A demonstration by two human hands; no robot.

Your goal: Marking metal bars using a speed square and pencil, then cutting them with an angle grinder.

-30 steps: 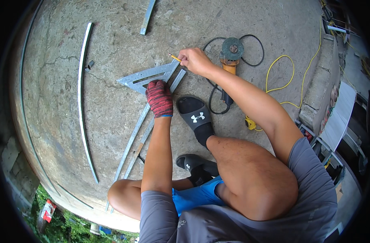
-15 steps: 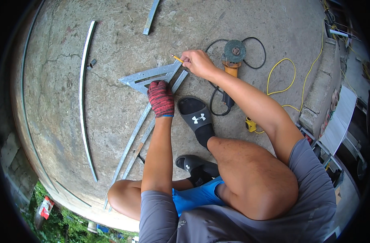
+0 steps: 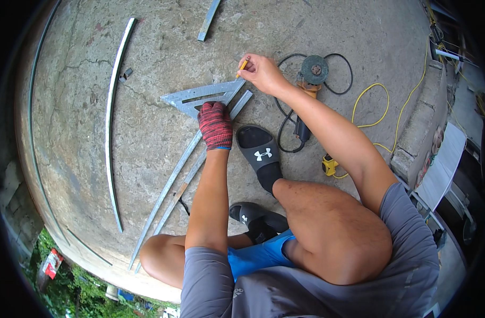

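- Our left hand (image 3: 216,124), in a red-and-black glove, has its fingers curled onto the square (image 3: 202,90). Fingertips hidden; we can't tell if they take in the bar too.
- Our right hand (image 3: 262,73), bare, pinches the pencil (image 3: 244,64) between thumb and fingers. Point aims down at the square's upper right corner; touching or just short, we can't tell.
- Square sits flat, ahead of our feet, its long slotted edge out to the left, its right edge along the first bar (image 3: 168,183).
- First bar runs from near our left knee up to the glove; the stretch under the hand is hidden.
- Second bar (image 3: 242,103) is just right of it, passing under our left forearm, with a brownish patch lower down.
- Long bar (image 3: 111,124) lies well apart on the left, small offcut (image 3: 127,73) near it. Short bar (image 3: 209,20) is up top.
- Grinder (image 3: 310,88) is on the concrete, partly behind our right forearm, disc end away from us.
- Yellow tape (image 3: 329,165) lies right of our slide (image 3: 264,153); yellow cord (image 3: 377,84) loops beyond.
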